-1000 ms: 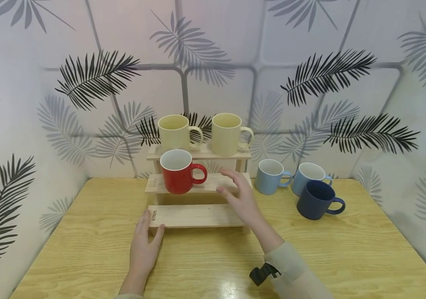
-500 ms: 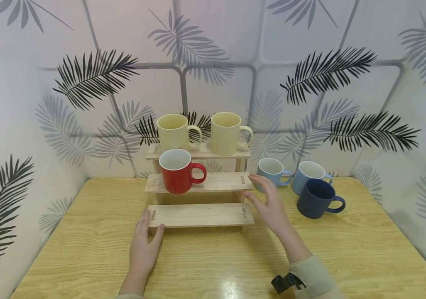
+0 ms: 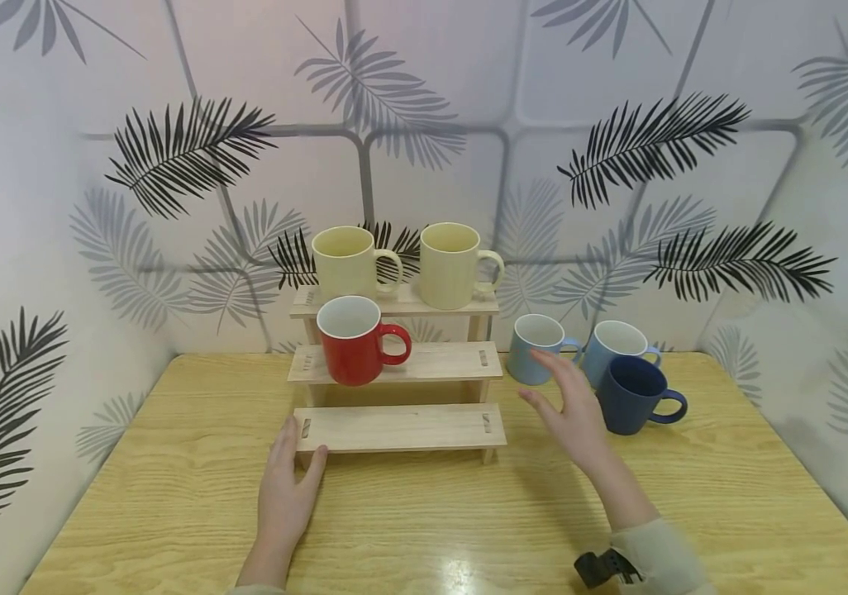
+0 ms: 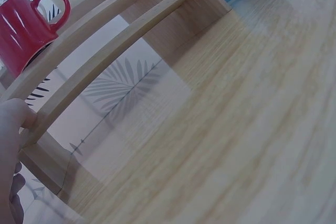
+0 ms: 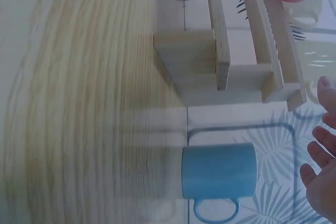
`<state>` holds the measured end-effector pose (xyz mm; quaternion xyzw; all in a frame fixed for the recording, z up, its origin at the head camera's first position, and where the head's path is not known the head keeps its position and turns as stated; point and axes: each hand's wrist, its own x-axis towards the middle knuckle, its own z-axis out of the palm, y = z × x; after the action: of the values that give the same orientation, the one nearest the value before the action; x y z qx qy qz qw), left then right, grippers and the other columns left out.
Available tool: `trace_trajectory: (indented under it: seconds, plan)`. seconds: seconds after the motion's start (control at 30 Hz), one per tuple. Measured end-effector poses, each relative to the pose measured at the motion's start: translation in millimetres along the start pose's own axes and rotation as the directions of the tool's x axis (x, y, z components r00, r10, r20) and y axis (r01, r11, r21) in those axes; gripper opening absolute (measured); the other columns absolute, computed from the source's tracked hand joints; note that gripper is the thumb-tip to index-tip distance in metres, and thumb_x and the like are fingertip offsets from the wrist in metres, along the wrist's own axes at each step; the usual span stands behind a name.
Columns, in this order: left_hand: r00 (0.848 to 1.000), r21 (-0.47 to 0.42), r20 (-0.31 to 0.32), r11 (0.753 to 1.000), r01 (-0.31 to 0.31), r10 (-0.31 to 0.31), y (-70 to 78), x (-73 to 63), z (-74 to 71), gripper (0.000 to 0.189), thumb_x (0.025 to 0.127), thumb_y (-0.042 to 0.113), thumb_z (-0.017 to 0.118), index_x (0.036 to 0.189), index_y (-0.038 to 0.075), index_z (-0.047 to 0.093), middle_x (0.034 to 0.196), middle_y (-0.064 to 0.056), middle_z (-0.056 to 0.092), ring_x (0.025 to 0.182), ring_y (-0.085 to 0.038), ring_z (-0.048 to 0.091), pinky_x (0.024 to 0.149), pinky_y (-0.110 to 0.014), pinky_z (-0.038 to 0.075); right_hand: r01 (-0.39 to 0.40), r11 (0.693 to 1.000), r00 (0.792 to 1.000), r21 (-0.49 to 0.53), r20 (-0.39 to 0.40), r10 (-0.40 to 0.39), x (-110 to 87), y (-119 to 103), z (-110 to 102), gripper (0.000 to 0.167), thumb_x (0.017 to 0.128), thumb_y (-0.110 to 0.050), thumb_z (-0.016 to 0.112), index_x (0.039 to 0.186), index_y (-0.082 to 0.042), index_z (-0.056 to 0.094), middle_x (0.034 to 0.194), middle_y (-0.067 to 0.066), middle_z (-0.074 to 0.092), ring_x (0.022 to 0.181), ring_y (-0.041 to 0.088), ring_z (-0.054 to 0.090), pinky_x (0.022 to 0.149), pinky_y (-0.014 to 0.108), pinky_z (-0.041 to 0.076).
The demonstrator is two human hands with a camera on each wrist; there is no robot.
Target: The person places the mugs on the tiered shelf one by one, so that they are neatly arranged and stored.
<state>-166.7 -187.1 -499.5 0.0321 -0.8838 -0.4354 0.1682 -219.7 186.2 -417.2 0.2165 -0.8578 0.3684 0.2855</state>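
Note:
A three-tier wooden shelf rack point(image 3: 402, 429) stands against the wall. My left hand point(image 3: 284, 487) grips the left end of its lowest tier, thumb at the front edge, fingers along the side. On the middle tier, toward the left, sits a red mug point(image 3: 352, 351), handle to the right. Two pale yellow mugs, one left point(image 3: 345, 268) and one right point(image 3: 450, 268), stand on the top tier. Right of the rack is a light blue mug point(image 3: 531, 361). My right hand point(image 3: 580, 417) hovers in front of it, fingers spread and nothing in them; its fingertips overlap the mug in the head view.
A second light blue mug point(image 3: 606, 343) and a dark blue mug point(image 3: 626, 397) stand close together farther right on the wood-grain table point(image 3: 721, 487). Leaf-patterned wall covering point(image 3: 439, 66) closes off the back and both sides.
My right hand has moved right, from in front of the rack's middle tier to the nearest light blue mug. My left hand and all the mugs have stayed put.

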Motion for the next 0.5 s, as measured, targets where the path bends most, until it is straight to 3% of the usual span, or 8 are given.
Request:
trace_trajectory:
  seconds: [0.1,0.23,0.37,0.5]
  plan:
    - [1.000,-0.003,-0.001,1.000,-0.001,0.001,-0.4,0.0,0.4,0.070,0.097,0.037,0.054,0.149,0.000,0.026,0.154,-0.019,0.025,0.141,-0.035,0.021,0.114,-0.051,0.019,-0.012,0.999,1.000,-0.047,0.015,0.012,-2.5,6,-7,0.056,0.082,-0.009,0.074,0.132,0.000,0.051,0.133,0.020,0.050,0.123,0.040,0.043,0.098,0.059,0.035]
    - [1.000,-0.003,-0.002,1.000,-0.003,0.003,-0.7,-0.2,1.0,0.070,0.097,0.037,0.054,0.149,0.000,0.026,0.154,-0.019,0.025,0.141,-0.035,0.021,0.113,-0.051,0.019,0.040,0.992,0.999,-0.123,0.001,-0.040,-5.1,17,-16,0.059,0.079,-0.005,0.076,0.131,0.003,0.051,0.132,0.022,0.051,0.121,0.042,0.044,0.099,0.060,0.034]
    - [1.000,0.005,-0.003,1.000,-0.001,0.001,-1.4,-0.2,1.3,0.071,0.097,0.039,0.053,0.150,0.001,0.026,0.154,-0.018,0.024,0.141,-0.035,0.021,0.113,-0.051,0.019,0.100,0.976,0.994,-0.194,-0.020,-0.106,-7.1,27,-23,0.061,0.074,-0.003,0.079,0.128,0.006,0.052,0.130,0.023,0.052,0.117,0.043,0.046,0.094,0.062,0.035]
    - [1.000,0.006,-0.002,1.000,0.002,-0.002,-1.7,0.0,0.9,0.071,0.097,0.040,0.053,0.150,0.001,0.025,0.154,-0.018,0.024,0.141,-0.036,0.021,0.113,-0.052,0.019,0.094,0.968,0.994,-0.234,-0.023,-0.103,-9.3,33,-29,0.062,0.073,-0.004,0.080,0.128,0.004,0.053,0.130,0.022,0.052,0.116,0.044,0.046,0.091,0.065,0.035]
